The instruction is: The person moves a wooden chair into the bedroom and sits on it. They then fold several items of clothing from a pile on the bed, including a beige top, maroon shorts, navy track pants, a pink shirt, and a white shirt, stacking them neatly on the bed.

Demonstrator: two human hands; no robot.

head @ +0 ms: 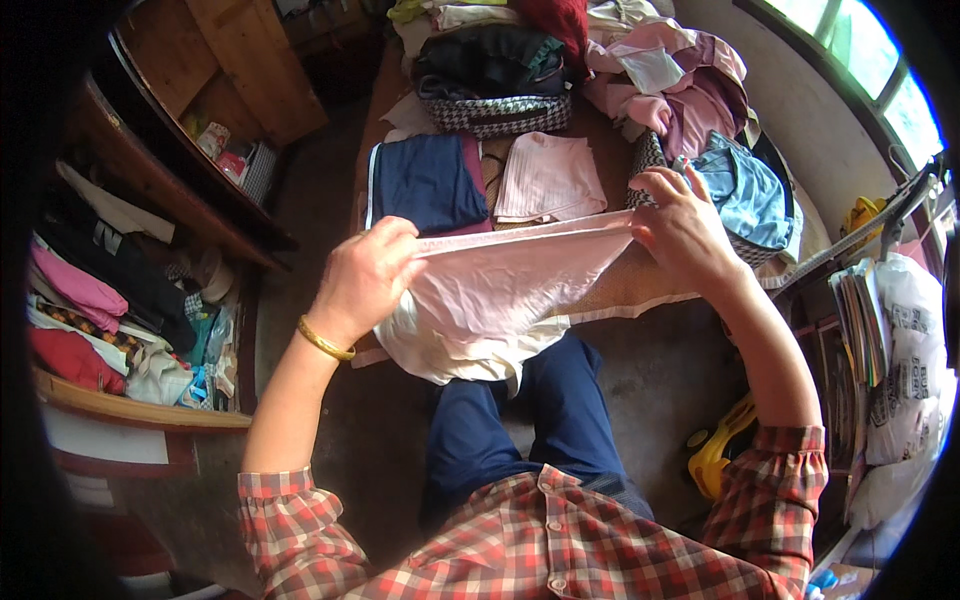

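Note:
Between my two hands a pale pink and white garment (510,289) is stretched by its long upper edge. My left hand (369,274) pinches the left end of that edge, and a gold bangle (325,341) circles the wrist. At the other end my right hand (684,225) grips the edge. The lower part of the cloth hangs loose over my knees and the bed's front edge. Just beyond it lie a folded navy garment (427,184) with a white stripe and a folded pink ribbed garment (551,178), side by side.
A houndstooth fabric box (499,116) of dark clothes stands farther back on the bed (637,300). Another box at right holds a light blue garment (739,195), below heaped pink clothes (697,97). Left is an open wooden cabinet (142,409) with clothes; a yellow object (720,446) lies on the floor.

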